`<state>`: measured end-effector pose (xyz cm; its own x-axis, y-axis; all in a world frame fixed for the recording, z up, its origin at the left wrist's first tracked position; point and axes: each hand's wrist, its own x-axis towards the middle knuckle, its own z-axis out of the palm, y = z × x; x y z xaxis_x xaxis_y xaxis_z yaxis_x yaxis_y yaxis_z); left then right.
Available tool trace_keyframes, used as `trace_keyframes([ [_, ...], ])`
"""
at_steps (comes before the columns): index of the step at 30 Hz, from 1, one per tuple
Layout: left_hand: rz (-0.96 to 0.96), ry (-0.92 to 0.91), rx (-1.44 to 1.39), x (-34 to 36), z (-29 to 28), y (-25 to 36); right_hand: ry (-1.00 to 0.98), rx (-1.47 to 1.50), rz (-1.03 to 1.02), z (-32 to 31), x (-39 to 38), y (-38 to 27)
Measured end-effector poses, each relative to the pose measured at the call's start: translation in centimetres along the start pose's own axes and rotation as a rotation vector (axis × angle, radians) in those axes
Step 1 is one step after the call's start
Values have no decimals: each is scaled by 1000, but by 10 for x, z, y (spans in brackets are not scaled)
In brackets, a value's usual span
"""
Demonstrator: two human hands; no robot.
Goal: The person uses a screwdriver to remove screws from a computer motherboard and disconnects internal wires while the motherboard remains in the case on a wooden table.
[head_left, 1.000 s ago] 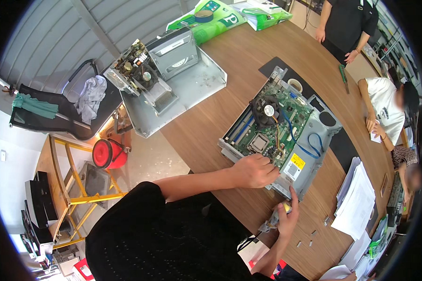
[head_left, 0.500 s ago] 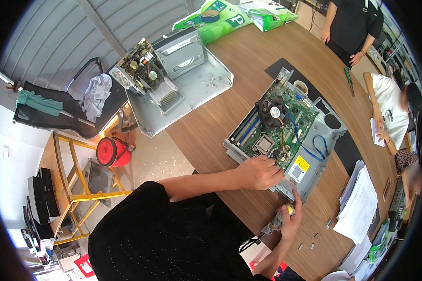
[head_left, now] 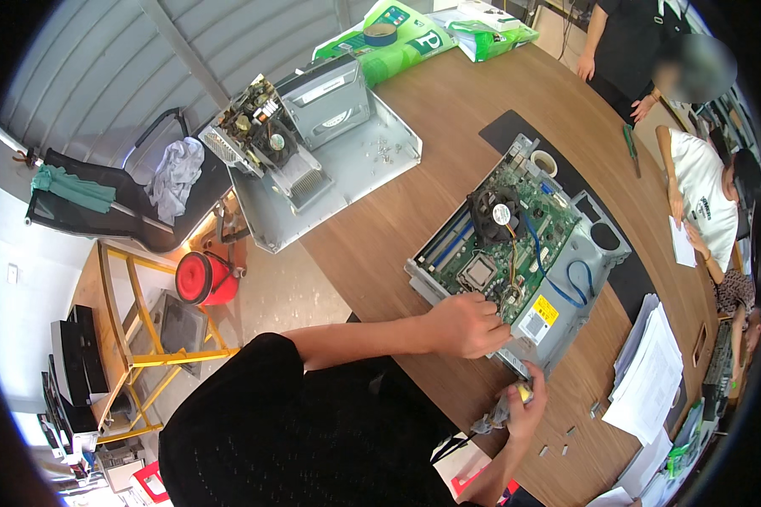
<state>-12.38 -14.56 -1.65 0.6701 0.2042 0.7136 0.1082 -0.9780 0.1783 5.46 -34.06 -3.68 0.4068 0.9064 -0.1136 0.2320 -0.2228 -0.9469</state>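
An open grey computer case (head_left: 596,253) with a green motherboard (head_left: 516,232) lies on the wooden table (head_left: 448,110). My left hand (head_left: 469,325) rests closed on the case's near edge, beside the bare processor socket (head_left: 479,272). My right hand (head_left: 524,407) is at the case's near corner, gripping a small tool with a yellow and grey handle (head_left: 505,410). A black fan (head_left: 494,213) and a blue cable (head_left: 566,283) sit on the board.
A removed grey side panel (head_left: 347,177) holds a power supply (head_left: 258,131), a drive box (head_left: 326,97) and loose screws. Paper stacks (head_left: 651,372) and small parts lie at right. Green bags (head_left: 406,34) sit at the back. Other people stand and sit at the far right.
The view has shifted slightly. My left hand stays on the case's edge and my right hand stays by the near corner with the tool.
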Motion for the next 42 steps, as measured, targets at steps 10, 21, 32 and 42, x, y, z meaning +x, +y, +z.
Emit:
trace_keyframes([
  [10, -434, -16, 130, 19, -91, -111, 85, 53, 15, 2, -9, -4],
  [21, -544, -369, 707, -40, -84, -240, 51, 24, 19, 5, -5, -8],
  [32, -486, -237, 460, -11, -94, -183, 33, -39, 37, -5, -2, -9],
  [42, -878, -151, -1469, 11, -94, -8, 810, 368, -276, -36, -25, -23],
])
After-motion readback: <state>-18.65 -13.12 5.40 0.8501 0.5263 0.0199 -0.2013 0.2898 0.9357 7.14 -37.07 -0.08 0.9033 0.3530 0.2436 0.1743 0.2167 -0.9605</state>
